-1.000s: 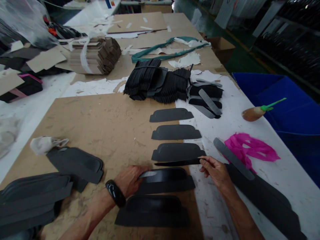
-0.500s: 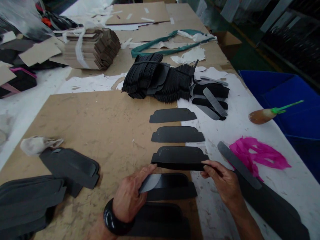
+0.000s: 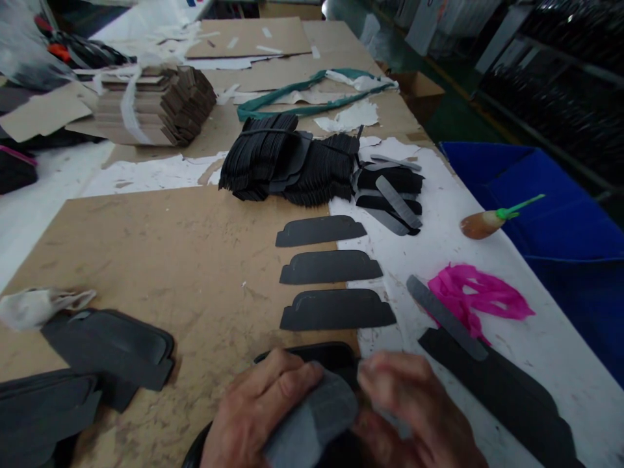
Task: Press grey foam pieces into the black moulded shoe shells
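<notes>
My left hand and my right hand are close together at the bottom of the view. My left hand grips a curved grey foam strip, and my right fingers are blurred beside its end. Just beyond them lies a black foam piece, partly hidden by my hands. Further up the board, three more arched black pieces lie in a row. A thin grey strip lies on the white sheet to my right, over a long black piece.
The table is covered by a cardboard board and a white sheet. Beyond stands a bound stack of black pieces. Dark foam pieces lie left, pink scraps right, and a blue bin stands beyond the table edge.
My hands have come together low in the view, with the grey strip bent between them. My left wristband has passed out of view, and the view has shifted slightly.
</notes>
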The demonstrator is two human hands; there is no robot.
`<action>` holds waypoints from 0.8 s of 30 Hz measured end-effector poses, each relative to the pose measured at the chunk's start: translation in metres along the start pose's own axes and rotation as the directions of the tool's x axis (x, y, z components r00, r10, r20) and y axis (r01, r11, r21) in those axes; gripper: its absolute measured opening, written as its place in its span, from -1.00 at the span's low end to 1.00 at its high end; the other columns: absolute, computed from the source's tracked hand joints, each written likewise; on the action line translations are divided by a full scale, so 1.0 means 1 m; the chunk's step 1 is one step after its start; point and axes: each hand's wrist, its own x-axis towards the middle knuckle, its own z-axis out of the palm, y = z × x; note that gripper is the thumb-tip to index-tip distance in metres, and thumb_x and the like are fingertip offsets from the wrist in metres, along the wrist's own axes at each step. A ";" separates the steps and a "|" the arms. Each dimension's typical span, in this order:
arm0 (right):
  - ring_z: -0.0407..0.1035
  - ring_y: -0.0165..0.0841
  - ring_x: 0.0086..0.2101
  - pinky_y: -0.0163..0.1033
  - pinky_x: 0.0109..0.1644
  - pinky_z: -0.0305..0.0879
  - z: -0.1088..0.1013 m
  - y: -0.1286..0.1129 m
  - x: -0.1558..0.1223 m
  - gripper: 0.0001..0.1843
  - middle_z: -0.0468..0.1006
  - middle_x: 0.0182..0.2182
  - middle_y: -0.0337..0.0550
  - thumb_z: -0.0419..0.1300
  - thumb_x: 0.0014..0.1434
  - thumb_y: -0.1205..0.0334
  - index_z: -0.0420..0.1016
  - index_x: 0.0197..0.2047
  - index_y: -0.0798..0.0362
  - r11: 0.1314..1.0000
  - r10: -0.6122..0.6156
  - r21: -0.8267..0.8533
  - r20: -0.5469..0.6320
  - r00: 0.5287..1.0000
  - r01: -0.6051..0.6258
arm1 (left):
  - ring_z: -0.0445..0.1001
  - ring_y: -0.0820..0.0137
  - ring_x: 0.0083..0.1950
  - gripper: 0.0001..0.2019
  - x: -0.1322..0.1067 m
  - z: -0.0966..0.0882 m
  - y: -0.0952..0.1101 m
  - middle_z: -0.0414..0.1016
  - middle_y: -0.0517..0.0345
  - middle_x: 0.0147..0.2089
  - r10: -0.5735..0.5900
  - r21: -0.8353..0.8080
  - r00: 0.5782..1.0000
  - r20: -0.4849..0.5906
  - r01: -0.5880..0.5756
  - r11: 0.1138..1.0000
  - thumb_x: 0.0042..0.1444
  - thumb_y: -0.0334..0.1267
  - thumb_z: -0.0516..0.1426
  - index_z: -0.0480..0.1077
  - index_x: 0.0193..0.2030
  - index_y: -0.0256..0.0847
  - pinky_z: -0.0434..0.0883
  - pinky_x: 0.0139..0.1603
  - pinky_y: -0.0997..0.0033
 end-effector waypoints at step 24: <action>0.36 -0.41 -0.45 -0.31 -0.28 0.25 0.020 0.128 0.003 -0.51 0.40 -0.55 -0.28 0.00 0.14 -0.10 0.30 0.02 0.04 0.684 0.694 0.041 0.272 0.667 -0.728 | 0.20 0.26 0.18 -0.40 -0.024 0.059 -0.068 0.17 0.07 0.24 -0.014 0.588 0.985 0.172 -0.091 0.804 0.02 -0.59 -0.18 0.09 0.24 -0.24 0.33 0.04 0.20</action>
